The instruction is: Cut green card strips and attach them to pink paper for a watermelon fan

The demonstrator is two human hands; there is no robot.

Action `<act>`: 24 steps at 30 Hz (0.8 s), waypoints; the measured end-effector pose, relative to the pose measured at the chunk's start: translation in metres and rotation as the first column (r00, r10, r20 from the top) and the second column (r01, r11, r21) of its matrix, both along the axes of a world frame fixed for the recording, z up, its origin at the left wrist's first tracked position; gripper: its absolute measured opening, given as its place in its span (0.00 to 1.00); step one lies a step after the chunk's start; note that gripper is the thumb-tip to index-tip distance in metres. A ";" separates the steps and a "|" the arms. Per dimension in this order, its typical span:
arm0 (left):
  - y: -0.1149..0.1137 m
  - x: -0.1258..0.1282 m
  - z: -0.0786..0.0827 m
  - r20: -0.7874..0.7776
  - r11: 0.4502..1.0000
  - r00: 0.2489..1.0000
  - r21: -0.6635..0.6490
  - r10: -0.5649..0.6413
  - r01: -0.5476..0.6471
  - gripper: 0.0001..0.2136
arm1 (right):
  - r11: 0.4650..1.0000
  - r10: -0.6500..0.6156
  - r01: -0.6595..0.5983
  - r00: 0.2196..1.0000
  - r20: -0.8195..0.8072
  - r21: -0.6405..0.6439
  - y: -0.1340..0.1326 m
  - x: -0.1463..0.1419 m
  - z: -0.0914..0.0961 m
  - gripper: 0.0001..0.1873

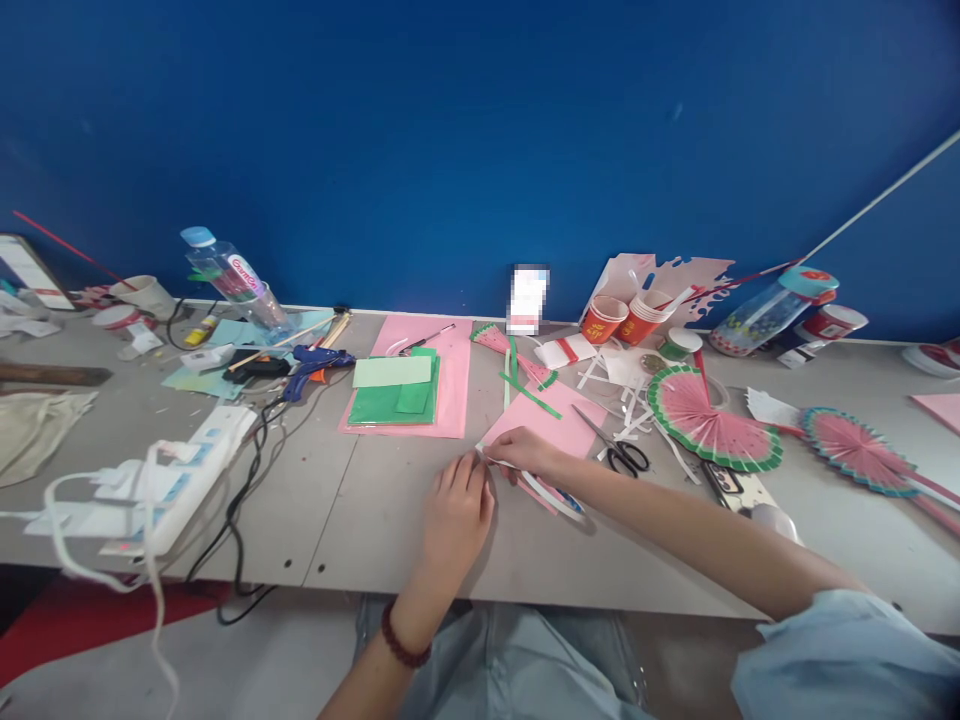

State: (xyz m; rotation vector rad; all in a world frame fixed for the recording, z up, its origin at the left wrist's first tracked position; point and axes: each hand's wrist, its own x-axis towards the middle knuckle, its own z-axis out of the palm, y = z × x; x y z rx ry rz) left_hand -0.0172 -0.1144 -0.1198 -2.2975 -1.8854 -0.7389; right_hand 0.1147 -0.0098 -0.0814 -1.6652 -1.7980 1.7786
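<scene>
Right hand (525, 455): we see its fingertips closed, pinching a white paper strip (553, 497) | Left hand (459, 505): lies on the grey table (382, 525), fingers near the strip's end (whether they grip it, we cannot tell) | Strip: below our right forearm, near the pink paper sheet (540, 418) | Black-handled scissors (628, 457): beside that sheet.

We look to be in a craft workshop — a long grey worktable (390, 530) along a blue wall (450, 150), where we see pink paper (555, 418), scissors (612, 446), a glue gun (309, 372), a power strip (199, 475) and pleated paper fans (716, 428) patterned like watermelon.
</scene>
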 end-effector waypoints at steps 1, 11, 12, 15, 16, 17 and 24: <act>0.000 0.000 0.000 0.003 1.000 1.000 -0.003 0.000 0.000 0.14 | 1.000 -0.001 0.001 1.000 0.001 0.000 0.000 0.000 -0.001 0.12; 0.001 0.001 0.000 -0.035 1.000 0.999 -0.008 -0.024 0.023 0.15 | 1.000 0.003 -0.003 1.000 0.005 -0.007 0.000 0.002 0.000 0.11; 0.001 0.001 0.000 -0.044 1.000 0.999 -0.011 -0.022 0.022 0.15 | 1.000 0.006 -0.006 1.000 0.010 -0.008 0.000 0.002 0.001 0.11; 0.000 0.002 0.001 -0.067 1.000 0.997 -0.019 -0.024 0.023 0.15 | 1.000 0.015 -0.015 1.000 0.014 -0.009 0.001 0.002 0.002 0.10; 0.000 0.002 0.001 -0.070 1.000 0.997 -0.021 -0.025 0.023 0.15 | 1.000 0.014 -0.013 1.000 0.014 -0.012 0.001 0.002 0.002 0.10; 0.000 0.002 0.001 -0.071 0.999 0.997 -0.023 -0.025 0.023 0.15 | 1.000 0.011 -0.011 1.000 0.014 -0.015 0.001 0.002 0.001 0.10; 0.000 0.001 0.001 -0.061 0.999 0.998 -0.030 -0.019 0.017 0.15 | 0.999 -0.005 0.004 1.000 -0.017 -0.034 0.004 0.001 -0.004 0.10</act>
